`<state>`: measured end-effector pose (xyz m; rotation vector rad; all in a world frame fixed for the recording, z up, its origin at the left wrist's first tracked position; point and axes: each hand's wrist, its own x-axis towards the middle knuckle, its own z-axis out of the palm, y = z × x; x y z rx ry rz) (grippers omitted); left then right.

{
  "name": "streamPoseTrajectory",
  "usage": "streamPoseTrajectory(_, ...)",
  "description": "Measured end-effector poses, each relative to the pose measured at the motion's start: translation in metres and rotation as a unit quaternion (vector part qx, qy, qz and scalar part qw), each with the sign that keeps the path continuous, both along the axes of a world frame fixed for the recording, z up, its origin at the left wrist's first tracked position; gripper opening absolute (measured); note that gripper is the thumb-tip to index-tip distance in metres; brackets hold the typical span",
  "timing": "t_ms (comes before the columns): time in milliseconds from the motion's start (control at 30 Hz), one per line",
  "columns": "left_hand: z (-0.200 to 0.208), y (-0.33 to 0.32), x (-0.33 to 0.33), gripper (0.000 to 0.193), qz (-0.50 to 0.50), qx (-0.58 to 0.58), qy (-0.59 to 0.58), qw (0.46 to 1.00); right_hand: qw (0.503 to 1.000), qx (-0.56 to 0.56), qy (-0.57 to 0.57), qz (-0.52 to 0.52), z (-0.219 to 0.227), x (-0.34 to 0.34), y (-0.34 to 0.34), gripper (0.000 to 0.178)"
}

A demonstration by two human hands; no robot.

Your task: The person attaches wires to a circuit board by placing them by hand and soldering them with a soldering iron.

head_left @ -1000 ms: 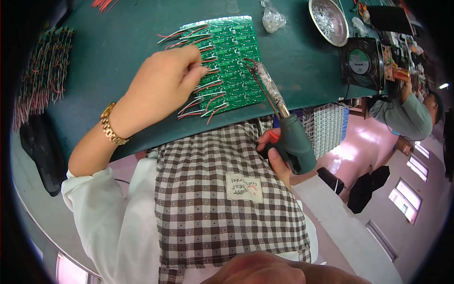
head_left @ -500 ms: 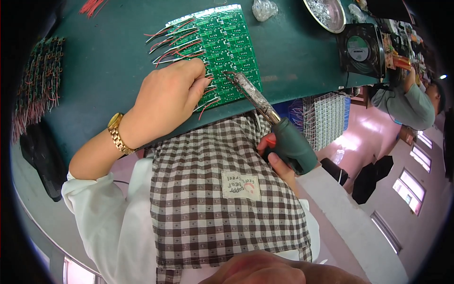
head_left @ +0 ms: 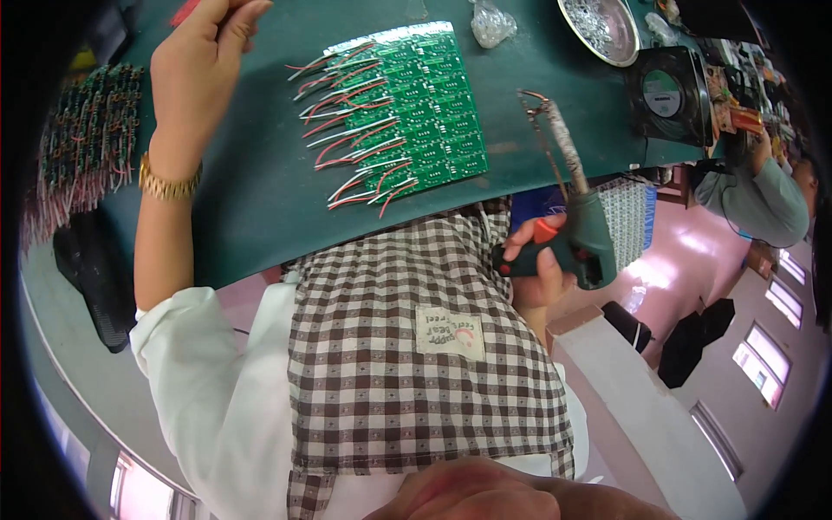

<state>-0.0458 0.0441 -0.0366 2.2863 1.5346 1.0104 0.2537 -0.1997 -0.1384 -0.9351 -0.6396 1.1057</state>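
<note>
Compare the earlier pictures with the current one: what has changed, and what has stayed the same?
The left hand has left the wired circuit boards and moved away and to the left, near the red wires; whether it holds anything is unclear. The right hand has swung the soldering gun rightward, its tip now clear of the boards. The right hand's grip and the boards' place on the bench are unchanged.

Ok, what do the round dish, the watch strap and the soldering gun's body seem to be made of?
Round dish: probably polished metal, given its silvery, light-catching rim. Watch strap: likely metal, gold-toned and shiny, in small links. Soldering gun's body: probably moulded plastic, smooth dark green with soft highlights.
</note>
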Motion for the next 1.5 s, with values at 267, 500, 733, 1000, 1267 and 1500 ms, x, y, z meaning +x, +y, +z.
streamPoseTrajectory(267,0.000,-0.015,0.023,0.007,-0.108,-0.040,-0.044,0.992,1.000,0.002,0.011,0.006,0.027,0.012,0.011,0.044)
streamPoseTrajectory(500,-0.012,-0.076,0.095,0.010,-0.315,-0.065,-0.042,0.946,0.997,-0.049,-0.026,0.057,0.007,0.018,0.001,0.046)
streamPoseTrajectory(733,-0.055,-0.096,0.123,0.012,-0.254,-0.080,-0.007,0.964,0.982,-0.129,-0.061,0.124,-0.001,0.034,-0.028,0.043)
streamPoseTrajectory(1000,-0.082,-0.097,0.129,0.012,-0.242,-0.059,0.012,0.968,0.968,-0.126,-0.135,0.168,-0.003,0.055,-0.047,0.037)
streamPoseTrajectory(1267,-0.089,-0.096,0.133,0.013,-0.256,-0.042,0.003,0.966,0.962,-0.140,-0.166,0.168,-0.019,0.064,-0.056,0.032)
streamPoseTrajectory(1500,-0.095,-0.096,0.130,0.014,-0.265,-0.041,-0.001,0.963,0.959,-0.119,-0.212,0.145,-0.027,0.063,-0.057,0.026)
